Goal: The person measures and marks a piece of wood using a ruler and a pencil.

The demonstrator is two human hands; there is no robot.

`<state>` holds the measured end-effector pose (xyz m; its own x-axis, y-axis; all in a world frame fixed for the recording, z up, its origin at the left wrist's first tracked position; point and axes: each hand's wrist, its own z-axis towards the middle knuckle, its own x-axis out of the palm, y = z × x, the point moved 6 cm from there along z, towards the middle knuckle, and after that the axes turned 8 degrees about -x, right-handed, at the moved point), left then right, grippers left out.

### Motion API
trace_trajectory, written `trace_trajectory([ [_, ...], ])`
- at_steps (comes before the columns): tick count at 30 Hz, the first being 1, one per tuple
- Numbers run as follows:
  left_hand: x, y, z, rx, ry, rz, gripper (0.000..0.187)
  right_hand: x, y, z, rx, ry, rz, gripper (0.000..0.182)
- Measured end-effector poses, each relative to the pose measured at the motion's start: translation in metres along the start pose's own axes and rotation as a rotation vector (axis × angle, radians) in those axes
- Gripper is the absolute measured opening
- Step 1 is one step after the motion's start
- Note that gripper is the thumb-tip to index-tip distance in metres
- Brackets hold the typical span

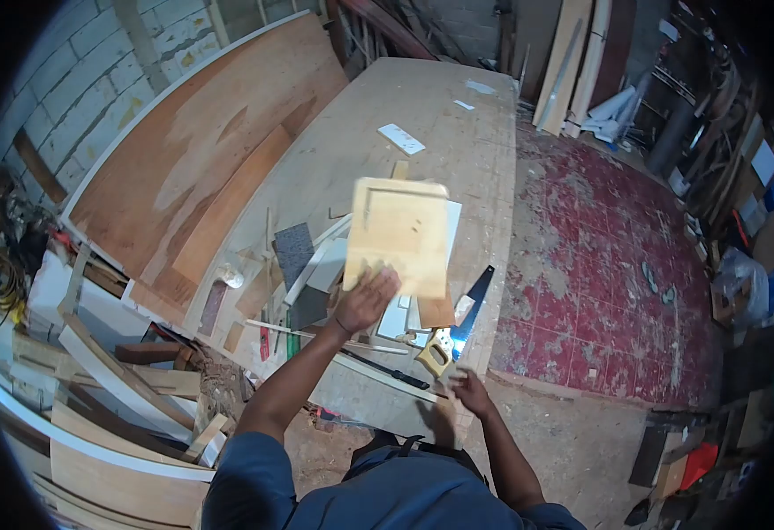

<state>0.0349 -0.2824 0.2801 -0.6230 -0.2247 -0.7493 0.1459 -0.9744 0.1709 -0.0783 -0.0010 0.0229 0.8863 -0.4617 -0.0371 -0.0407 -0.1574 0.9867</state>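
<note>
A pale wooden board (398, 234) with rounded top corners and a groove near its top edge is above the cluttered part of the worktable (440, 115). My left hand (371, 299) grips its lower left edge, fingers over the upper face; the thumb is hidden. Near the table's front edge, my right hand (470, 392) is empty, its fingers loosely curled and apart. Just beyond it lies a handsaw (474, 305) with a yellowish handle. Under and beside the board are a brown wood block (436, 311), white offcuts and a dark grey sheet (294, 250).
A large plywood sheet (228, 141) leans along the wall at left. A white offcut (402, 139) lies farther up the table. Timber lengths (131, 371) are piled at lower left. Worn red flooring (599, 274) is on the right, with stacked materials along its far side.
</note>
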Motion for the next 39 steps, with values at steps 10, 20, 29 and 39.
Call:
trace_trajectory([
  [10, 0.005, -0.136, 0.004, 0.265, 0.25, -0.391, 0.049, -0.067, 0.194, 0.069, -0.296, -0.252, 0.673, 0.031],
  [20, -0.039, -0.022, 0.039, -1.058, -0.006, -1.004, 0.068, -0.041, 0.197, 0.034, -0.177, -0.172, 0.617, 0.024],
  [29, -0.036, -0.028, 0.04, -1.167, 0.005, -1.266, 0.025, -0.031, 0.172, 0.054, -0.068, -0.167, 0.385, 0.033],
  [39, -0.034, -0.031, 0.046, -1.162, -0.099, -1.346, 0.02, 0.003, 0.319, 0.048, -0.495, -0.445, -0.817, 0.069],
])
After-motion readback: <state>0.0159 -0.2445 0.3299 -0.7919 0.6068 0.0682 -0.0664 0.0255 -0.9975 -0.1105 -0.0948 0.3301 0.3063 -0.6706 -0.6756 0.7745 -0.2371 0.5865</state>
